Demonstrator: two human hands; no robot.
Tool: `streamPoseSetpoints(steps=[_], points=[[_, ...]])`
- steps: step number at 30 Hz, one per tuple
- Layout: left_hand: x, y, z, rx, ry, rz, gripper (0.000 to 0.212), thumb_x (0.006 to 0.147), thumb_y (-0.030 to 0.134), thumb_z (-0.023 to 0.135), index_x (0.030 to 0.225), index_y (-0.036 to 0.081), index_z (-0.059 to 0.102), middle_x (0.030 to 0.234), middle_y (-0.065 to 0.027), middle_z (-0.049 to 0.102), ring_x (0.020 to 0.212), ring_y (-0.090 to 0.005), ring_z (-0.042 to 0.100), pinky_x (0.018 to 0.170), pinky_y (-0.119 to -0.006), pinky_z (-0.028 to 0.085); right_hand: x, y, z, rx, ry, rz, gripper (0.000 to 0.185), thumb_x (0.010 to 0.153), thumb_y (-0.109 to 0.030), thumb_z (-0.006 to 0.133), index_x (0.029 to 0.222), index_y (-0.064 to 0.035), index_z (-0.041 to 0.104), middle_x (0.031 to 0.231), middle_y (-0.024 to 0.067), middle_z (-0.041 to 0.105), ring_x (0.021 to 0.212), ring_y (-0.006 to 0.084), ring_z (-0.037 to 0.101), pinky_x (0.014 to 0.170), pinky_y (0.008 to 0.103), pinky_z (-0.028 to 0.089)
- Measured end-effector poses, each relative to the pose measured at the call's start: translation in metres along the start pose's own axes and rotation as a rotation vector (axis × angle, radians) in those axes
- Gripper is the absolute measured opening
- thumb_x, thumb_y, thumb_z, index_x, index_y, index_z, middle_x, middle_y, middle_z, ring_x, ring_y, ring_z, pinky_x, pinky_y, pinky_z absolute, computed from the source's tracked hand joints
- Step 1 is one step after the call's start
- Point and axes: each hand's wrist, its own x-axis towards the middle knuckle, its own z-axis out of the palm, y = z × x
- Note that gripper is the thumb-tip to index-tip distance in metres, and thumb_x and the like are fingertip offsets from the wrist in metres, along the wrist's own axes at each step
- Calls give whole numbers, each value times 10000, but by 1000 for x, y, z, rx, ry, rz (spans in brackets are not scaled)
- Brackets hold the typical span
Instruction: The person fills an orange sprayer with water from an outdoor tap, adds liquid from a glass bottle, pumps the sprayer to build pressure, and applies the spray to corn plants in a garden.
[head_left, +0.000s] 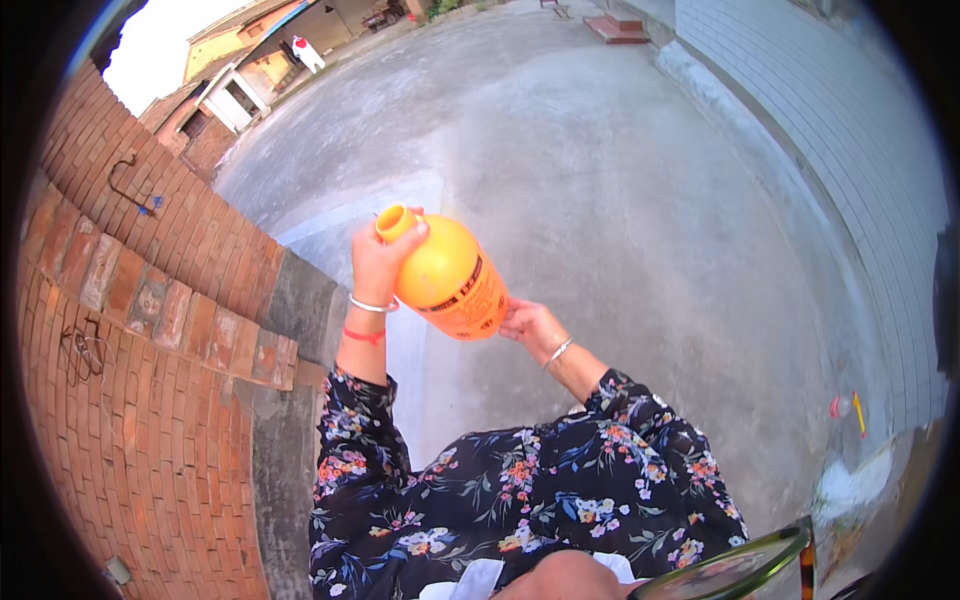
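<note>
An orange plastic bottle (454, 281), uncapped and bearing dark writing, is held up before me over the concrete yard. Its round neck tilts up and to the left. My left hand (381, 251) is closed around the neck and shoulder of the bottle, the thumb lying just beside the open mouth. At the other end, my right hand (531, 322) holds the lower edge of the bottle near its base with the fingers; some fingertips are hidden behind it. The inside of the bottle cannot be made out.
Brick walls (165, 405) with a low brick ledge (172, 307) stand at my left. A pale tiled wall (840, 172) curves along the right. Near it on the ground lie a clear plastic bottle (841, 406) and a yellow stick-like thing (859, 415). Red steps (619, 28) stand far off.
</note>
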Motion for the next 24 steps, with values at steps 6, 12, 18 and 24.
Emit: streamPoseSetpoints(steps=[6,12,18,24], points=[[145,-88,54,132,112,74,279,796,83,731,1055,-18,704,991,-79,719,882,-123,661,799,-280,536,182,-81,-96,0,-11,129,450,741,-73,566,1185,-26,622,1081,35,662,992,140,601,908,311,448],[287,-201,118,54,115,23,337,718,135,823,1001,-4,705,987,-100,727,886,-157,683,804,-295,541,346,-114,-217,74,-28,293,415,743,-116,574,1141,-21,638,1064,68,668,976,182,618,911,340,462],[485,-280,194,150,98,33,355,675,127,828,982,0,702,1017,-128,716,917,-222,682,831,-336,534,513,-228,-309,23,164,432,344,766,-181,581,1072,-30,632,1093,98,658,1004,226,619,927,373,470],[664,-354,251,212,33,140,360,677,127,829,987,-1,701,1015,-128,716,925,-217,682,837,-335,536,652,-329,-362,90,269,387,307,809,-268,583,1018,-47,623,1076,110,653,996,241,619,923,382,473]])
